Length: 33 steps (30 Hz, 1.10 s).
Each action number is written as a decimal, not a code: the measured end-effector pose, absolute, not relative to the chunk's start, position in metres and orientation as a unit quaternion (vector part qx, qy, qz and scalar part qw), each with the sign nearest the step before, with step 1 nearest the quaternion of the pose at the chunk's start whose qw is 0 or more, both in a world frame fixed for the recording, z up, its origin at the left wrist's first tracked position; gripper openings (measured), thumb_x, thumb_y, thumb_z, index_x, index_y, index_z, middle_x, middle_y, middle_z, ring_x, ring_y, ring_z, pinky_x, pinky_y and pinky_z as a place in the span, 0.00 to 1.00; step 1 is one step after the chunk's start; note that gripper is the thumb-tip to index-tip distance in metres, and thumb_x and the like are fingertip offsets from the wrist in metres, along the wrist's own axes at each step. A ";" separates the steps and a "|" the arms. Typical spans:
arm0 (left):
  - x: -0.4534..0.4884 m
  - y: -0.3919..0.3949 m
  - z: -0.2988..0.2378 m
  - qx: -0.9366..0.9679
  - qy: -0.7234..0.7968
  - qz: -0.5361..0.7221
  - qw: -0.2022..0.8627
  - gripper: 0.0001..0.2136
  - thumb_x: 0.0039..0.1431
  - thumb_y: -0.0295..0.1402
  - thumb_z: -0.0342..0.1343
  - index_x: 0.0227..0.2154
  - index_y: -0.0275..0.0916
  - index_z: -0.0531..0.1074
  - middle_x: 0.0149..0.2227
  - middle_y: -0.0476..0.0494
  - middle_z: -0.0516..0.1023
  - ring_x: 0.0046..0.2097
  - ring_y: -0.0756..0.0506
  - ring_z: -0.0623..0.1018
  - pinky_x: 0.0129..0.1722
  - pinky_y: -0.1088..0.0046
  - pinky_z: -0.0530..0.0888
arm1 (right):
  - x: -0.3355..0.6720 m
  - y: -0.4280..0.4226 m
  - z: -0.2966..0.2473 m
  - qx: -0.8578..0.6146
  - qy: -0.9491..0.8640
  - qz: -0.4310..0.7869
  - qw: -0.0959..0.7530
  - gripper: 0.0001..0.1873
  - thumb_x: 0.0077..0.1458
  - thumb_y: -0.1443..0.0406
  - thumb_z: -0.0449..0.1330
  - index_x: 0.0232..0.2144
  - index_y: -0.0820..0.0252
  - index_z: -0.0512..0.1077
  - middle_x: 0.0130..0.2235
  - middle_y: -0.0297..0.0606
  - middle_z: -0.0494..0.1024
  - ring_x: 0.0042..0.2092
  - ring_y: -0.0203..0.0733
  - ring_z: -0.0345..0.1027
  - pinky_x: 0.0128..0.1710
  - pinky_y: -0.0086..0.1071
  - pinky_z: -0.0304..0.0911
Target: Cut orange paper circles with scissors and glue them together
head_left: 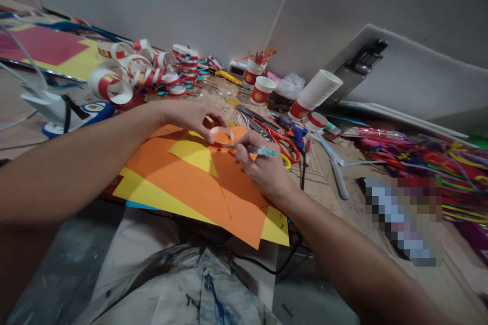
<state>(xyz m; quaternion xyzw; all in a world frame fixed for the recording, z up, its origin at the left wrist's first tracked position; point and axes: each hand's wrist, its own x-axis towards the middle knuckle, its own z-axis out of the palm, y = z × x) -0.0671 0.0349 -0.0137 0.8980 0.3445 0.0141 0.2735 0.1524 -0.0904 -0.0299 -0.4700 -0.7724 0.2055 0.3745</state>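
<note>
My left hand [193,118] pinches a red-and-white paper cup ring [220,144] and steadies it on the orange paper [179,162]. In my right hand [263,166] is a pen [263,151] with a teal end, gripped for writing. Its tip points at the lower right edge of the ring, but I cannot tell whether it touches the ring or the paper. A smaller yellow piece of paper [194,153] lies under the ring, on top of the orange sheets. More yellow paper [152,194] sticks out below them.
Cut cup rings [114,86] are heaped at the back left. Paper cups [263,90] and a tilted cup stack [316,92] stand behind. Orange-handled scissors [284,143] and a blue glue gun [299,135] lie right of my hands. Colourful pipe cleaners [430,157] spread far right.
</note>
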 end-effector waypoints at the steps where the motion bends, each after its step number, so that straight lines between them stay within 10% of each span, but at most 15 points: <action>1: -0.067 0.035 -0.013 0.898 0.345 0.016 0.273 0.30 0.46 0.48 0.65 0.54 0.47 0.75 0.53 0.45 0.79 0.52 0.40 0.75 0.52 0.69 0.67 | 0.155 -0.090 -0.029 -0.477 -0.762 0.208 0.385 0.08 0.60 0.63 0.53 0.28 0.57 0.66 0.24 0.32 0.72 0.25 0.34 0.62 0.26 0.28 0.57; 21: -0.067 0.040 -0.022 0.789 0.472 0.235 0.315 0.33 0.46 0.50 0.64 0.53 0.35 0.73 0.45 0.36 0.80 0.45 0.42 0.77 0.43 0.66 0.72 | 0.167 -0.090 -0.033 -0.490 -0.720 0.253 0.422 0.08 0.60 0.62 0.54 0.28 0.57 0.67 0.23 0.31 0.72 0.24 0.33 0.64 0.24 0.27 0.60; 33: -0.070 0.049 -0.035 0.841 0.482 0.211 0.124 0.23 0.51 0.48 0.63 0.46 0.39 0.77 0.48 0.37 0.79 0.50 0.38 0.75 0.50 0.63 0.70 | 0.198 -0.059 -0.036 -0.491 -0.797 0.013 0.351 0.12 0.61 0.68 0.53 0.44 0.59 0.74 0.44 0.47 0.77 0.49 0.50 0.69 0.50 0.43 0.63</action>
